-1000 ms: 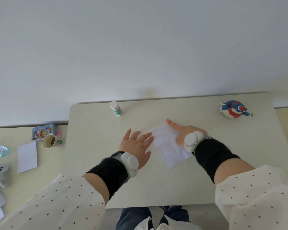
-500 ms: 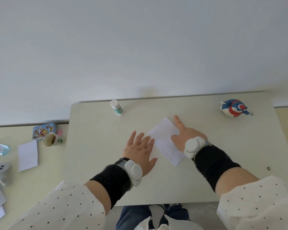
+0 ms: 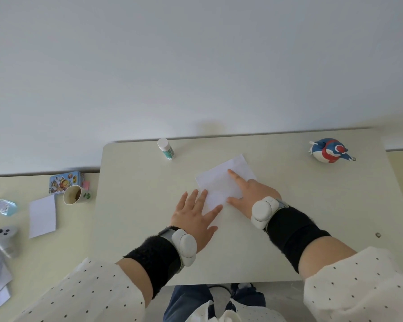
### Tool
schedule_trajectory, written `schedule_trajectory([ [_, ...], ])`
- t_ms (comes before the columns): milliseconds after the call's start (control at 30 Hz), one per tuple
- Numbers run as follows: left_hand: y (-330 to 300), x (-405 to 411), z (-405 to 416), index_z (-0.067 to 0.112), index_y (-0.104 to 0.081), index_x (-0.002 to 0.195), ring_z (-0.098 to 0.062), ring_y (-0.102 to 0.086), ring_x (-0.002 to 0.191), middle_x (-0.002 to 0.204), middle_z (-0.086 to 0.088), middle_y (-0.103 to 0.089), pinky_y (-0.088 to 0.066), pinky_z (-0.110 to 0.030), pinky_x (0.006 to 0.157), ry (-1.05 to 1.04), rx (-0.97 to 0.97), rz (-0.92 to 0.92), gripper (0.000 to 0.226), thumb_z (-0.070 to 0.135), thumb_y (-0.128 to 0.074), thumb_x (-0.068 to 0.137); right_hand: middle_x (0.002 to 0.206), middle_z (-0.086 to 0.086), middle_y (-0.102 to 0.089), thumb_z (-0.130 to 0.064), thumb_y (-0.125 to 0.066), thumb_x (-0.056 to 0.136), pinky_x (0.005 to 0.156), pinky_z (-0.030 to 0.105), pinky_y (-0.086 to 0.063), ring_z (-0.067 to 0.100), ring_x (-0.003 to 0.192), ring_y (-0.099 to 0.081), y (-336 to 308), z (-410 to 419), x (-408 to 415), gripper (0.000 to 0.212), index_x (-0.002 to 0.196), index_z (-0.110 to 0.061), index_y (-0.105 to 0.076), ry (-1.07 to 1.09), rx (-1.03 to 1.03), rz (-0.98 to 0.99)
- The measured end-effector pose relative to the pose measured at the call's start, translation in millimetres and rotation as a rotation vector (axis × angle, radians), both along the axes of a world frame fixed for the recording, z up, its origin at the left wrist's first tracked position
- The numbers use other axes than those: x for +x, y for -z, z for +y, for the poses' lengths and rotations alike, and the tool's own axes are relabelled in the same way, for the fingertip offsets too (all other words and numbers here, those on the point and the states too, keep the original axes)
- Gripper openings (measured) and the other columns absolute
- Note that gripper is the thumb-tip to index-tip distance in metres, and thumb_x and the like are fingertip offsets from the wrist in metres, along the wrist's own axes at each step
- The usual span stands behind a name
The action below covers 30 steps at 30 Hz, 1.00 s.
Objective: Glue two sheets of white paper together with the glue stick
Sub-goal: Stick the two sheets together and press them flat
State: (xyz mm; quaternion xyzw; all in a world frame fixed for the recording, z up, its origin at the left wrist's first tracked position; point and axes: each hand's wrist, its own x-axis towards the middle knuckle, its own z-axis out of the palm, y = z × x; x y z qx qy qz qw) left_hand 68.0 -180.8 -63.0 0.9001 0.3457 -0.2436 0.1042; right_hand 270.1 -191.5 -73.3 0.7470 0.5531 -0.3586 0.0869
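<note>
A white sheet of paper (image 3: 221, 180) lies flat and turned at an angle on the pale table (image 3: 135, 205). My right hand (image 3: 251, 194) presses down on its right part, fingers spread, index pointing away. My left hand (image 3: 196, 217) lies flat with fingers apart, its fingertips touching the sheet's near left edge. Whether a second sheet lies under the first I cannot tell. The glue stick (image 3: 166, 148), white cap and green label, stands capped near the table's far edge, apart from both hands.
A blue, red and white toy figure (image 3: 329, 151) sits at the far right. On the lower side table to the left are a mug (image 3: 73, 195), a printed tin (image 3: 64, 183), another white sheet (image 3: 42, 216), a grey controller (image 3: 6, 235) and a small plastic bag (image 3: 4, 205).
The paper has slid away from me and rotated under my right hand. My left hand has drawn back a little, staying at the sheet's near edge.
</note>
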Motion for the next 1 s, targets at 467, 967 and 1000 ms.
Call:
schedule_trajectory([
  [467,-4,-21,40,0.041,-0.023,0.146,-0.021,0.013,0.146,0.161,0.001,0.005,0.016,-0.035,0.114,0.120,-0.039,-0.082,0.050,0.048,-0.031,0.098,0.084,-0.006,-0.035,-0.035,-0.028,0.093,0.057,0.028,-0.033,0.018,0.068,-0.045,-3,-22,-36,0.058,0.138,-0.061,-0.004,-0.320,0.040,-0.030],
  [967,0,-24,26,0.022,-0.009,0.152,-0.020,0.009,0.147,0.161,0.005,0.002,0.020,-0.040,0.112,0.124,0.024,0.020,0.064,0.045,-0.030,0.096,0.072,-0.007,-0.045,-0.020,-0.036,0.091,0.051,0.025,-0.030,0.015,0.061,-0.046,-3,-12,-32,0.078,0.132,-0.067,0.010,-0.354,-0.042,-0.099],
  [1000,0,-23,26,0.023,-0.011,0.152,-0.020,0.008,0.147,0.161,0.006,0.001,0.020,-0.041,0.112,0.115,0.020,0.018,0.063,0.044,-0.030,0.096,0.070,-0.008,-0.047,-0.019,-0.040,0.089,0.051,0.025,-0.032,0.013,0.060,-0.047,-4,-11,-30,0.083,0.131,-0.068,0.013,-0.348,-0.076,-0.108],
])
